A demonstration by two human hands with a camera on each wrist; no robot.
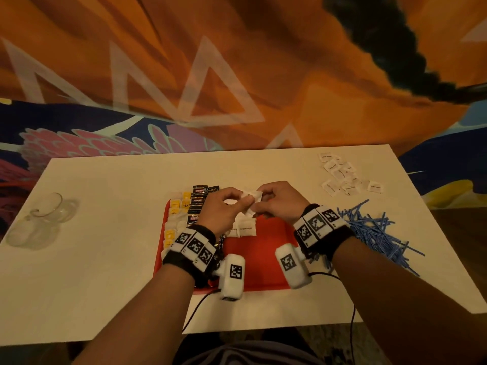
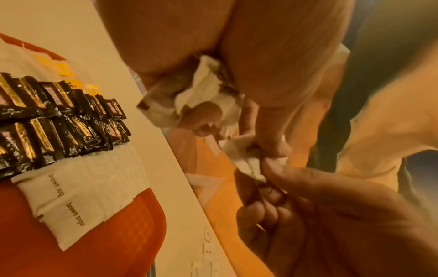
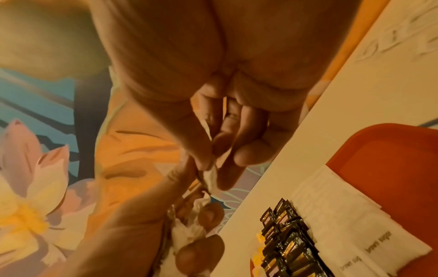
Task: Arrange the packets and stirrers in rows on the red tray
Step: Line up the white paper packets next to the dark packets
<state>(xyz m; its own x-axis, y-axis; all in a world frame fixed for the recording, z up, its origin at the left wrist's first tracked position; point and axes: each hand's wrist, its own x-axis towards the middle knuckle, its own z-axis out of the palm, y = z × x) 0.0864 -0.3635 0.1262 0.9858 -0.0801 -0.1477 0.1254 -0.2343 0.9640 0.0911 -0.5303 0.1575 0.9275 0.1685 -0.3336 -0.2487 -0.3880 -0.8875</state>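
Note:
Both hands hover over the back of the red tray (image 1: 261, 262). My left hand (image 1: 233, 204) grips a small bunch of white sugar packets (image 2: 206, 90). My right hand (image 1: 263, 201) pinches one white packet (image 2: 246, 163) at the edge of that bunch. On the tray lie rows of yellow tea packets (image 1: 174, 206), black packets (image 1: 197, 204) and white brown-sugar packets (image 1: 246, 229). More loose white packets (image 1: 342, 175) lie at the table's far right. A heap of blue stirrers (image 1: 376, 233) sits right of the tray.
An overturned clear glass (image 1: 44, 217) lies at the table's left. The white table (image 1: 105, 259) ends just behind the tray rows, against a patterned orange wall. Black wrist cables (image 1: 350, 312) trail off the near table edge.

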